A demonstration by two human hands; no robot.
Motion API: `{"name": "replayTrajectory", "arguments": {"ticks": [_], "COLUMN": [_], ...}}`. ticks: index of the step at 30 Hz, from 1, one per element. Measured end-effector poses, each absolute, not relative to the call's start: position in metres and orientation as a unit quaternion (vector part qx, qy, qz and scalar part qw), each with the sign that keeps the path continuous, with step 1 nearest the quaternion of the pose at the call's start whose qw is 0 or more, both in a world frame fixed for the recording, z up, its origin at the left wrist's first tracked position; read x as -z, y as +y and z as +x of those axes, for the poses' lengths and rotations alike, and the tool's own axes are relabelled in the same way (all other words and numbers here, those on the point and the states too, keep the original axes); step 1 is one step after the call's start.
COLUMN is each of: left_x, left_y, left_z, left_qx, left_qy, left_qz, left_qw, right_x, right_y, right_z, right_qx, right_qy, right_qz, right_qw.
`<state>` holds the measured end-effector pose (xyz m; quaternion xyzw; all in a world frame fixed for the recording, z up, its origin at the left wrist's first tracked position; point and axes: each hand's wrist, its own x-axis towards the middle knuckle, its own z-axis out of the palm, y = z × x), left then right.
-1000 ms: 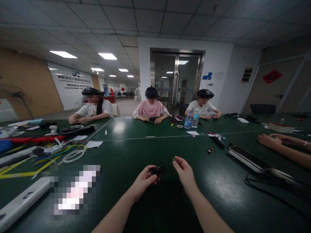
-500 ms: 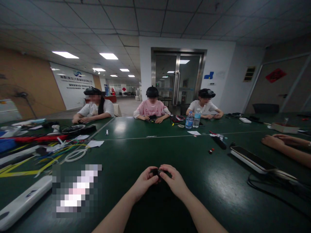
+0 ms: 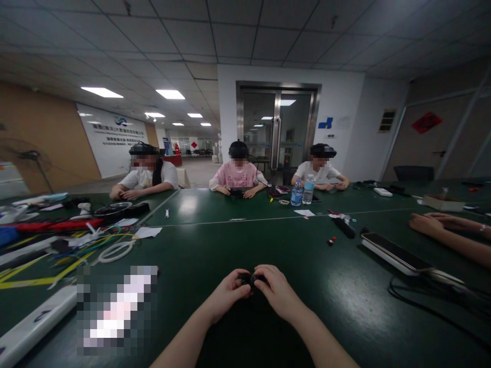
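As the black piece was held seemingly crosswise, its left was pinched by the left hand, its right by the right hand.

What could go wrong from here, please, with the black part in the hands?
The black part is small and held by the fingertips of the left hand and right hand, so it might slip onto the table. The fingers cover much of it, so a mistake could be hard to see.

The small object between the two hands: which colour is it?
The object looks black, best seen in head view.
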<state>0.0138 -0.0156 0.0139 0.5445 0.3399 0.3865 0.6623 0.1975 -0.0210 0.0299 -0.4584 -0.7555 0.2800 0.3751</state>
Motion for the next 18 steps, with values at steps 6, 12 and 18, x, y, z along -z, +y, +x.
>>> {"name": "replayTrajectory", "arguments": {"ticks": [6,12,18], "left_x": [-0.013,-0.006,-0.005], "left_y": [-0.015,-0.012,-0.011], "left_z": [0.012,0.010,0.010], "left_qx": [-0.382,-0.387,-0.394], "left_qy": [0.329,0.321,0.318], "left_qz": [0.552,0.548,0.547], "left_qw": [0.664,0.669,0.667], "right_x": [-0.035,-0.034,-0.035], "right_y": [-0.024,-0.021,-0.023], "right_z": [0.195,0.196,0.193], "right_qx": [-0.333,-0.325,-0.282], "right_qy": [-0.713,-0.704,-0.748], "right_qz": [-0.481,-0.488,-0.474], "right_qw": [0.387,0.401,0.369]}}
